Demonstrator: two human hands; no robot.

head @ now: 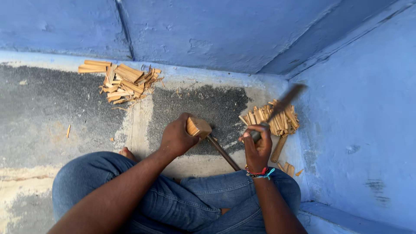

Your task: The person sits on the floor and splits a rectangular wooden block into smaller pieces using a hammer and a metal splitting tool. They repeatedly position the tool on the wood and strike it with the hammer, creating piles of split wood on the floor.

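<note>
— What do the hands hold?
— The left hand (pixel 177 138) grips a short wooden block (pixel 198 127), stood on end on the floor (pixel 56 112). The right hand (pixel 256 147) is closed round the handle of a blade (pixel 284 103), raised and blurred, just right of the block.
— And around the block?
— A dark rod (pixel 223 153) lies slanting from under it toward the jeans (pixel 190 201). A heap of split sticks (pixel 273 119) sits to its right by the blue wall (pixel 359 108); another pile of wood pieces (pixel 121 82) lies well off, up and left.
</note>
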